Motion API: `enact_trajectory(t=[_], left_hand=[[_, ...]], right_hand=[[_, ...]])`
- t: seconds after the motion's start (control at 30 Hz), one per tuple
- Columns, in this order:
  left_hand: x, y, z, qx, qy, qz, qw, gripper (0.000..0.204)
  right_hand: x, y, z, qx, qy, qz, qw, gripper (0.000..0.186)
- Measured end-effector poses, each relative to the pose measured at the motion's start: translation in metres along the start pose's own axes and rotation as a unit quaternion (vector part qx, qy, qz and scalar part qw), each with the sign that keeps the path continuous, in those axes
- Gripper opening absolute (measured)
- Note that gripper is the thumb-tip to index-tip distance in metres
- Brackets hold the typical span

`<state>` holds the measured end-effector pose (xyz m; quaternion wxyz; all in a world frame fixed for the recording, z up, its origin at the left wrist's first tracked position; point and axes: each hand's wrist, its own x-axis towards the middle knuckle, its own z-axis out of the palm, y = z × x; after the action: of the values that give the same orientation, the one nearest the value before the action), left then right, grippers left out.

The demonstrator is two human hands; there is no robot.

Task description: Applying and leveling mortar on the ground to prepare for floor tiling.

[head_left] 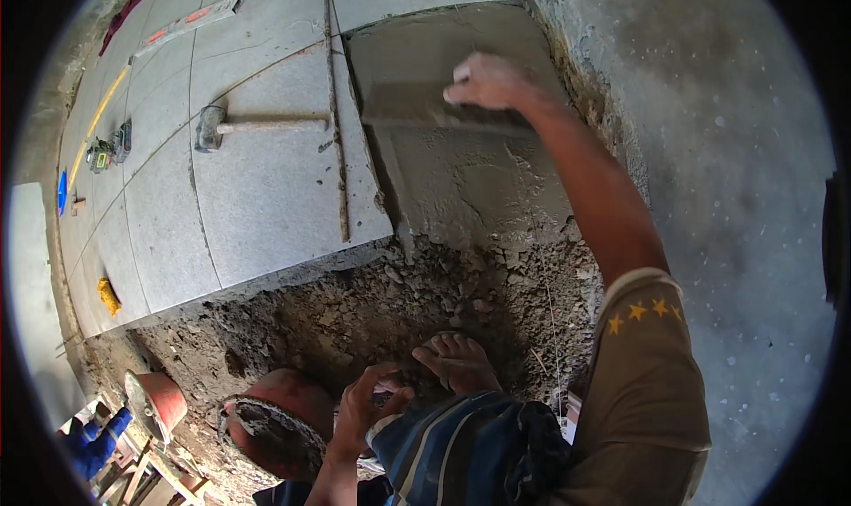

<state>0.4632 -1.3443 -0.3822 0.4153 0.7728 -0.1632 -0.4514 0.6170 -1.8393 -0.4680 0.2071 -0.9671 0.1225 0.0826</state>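
My right hand [486, 82] reaches far out over a bed of wet grey mortar [470, 178], its fingers closed. Under it is a long, flat trowel [417, 107], blurred by motion and lying across the smooth mortar; its handle is hidden in the hand. Beyond the trowel the mortar is even, while nearer to me it is rougher and lumpy. My left hand [368, 407] hangs beside my knee, fingers loosely bent and thumb apart, with nothing visible in it. Close to its left stands a reddish bucket [297, 400] caked with mortar.
Large grey tiles [257, 205] cover the left, bearing a mallet [213, 128], a thin rod [339, 143], a level [191, 23] and a yellow item [108, 297]. Rubble [355, 302] borders my bare foot [456, 361]. A second bucket [158, 404] stands lower left; a concrete surface [736, 196] lies right.
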Motion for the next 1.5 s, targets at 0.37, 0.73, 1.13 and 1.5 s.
enact_trajectory(t=[0.37, 0.73, 1.13, 1.5], left_hand=[[-0.006, 0.018, -0.001, 0.022, -0.039, 0.084, 0.995, 0.043], [-0.023, 0.018, -0.012, -0.003, -0.029, 0.093, 0.995, 0.043], [-0.014, 0.02, -0.007, 0.012, -0.032, 0.09, 0.995, 0.043], [-0.004, 0.003, 0.001, 0.059, -0.023, 0.089, 0.994, 0.044]], right_hand=[[-0.199, -0.044, 0.027, 0.01, -0.136, 0.039, 0.99, 0.043], [-0.287, -0.086, 0.068, 0.125, 0.153, 0.212, 0.957, 0.056], [-0.234, -0.116, 0.11, 0.067, 0.078, 0.235, 0.966, 0.043], [-0.317, -0.119, 0.116, 0.188, 0.213, 0.218, 0.934, 0.041]])
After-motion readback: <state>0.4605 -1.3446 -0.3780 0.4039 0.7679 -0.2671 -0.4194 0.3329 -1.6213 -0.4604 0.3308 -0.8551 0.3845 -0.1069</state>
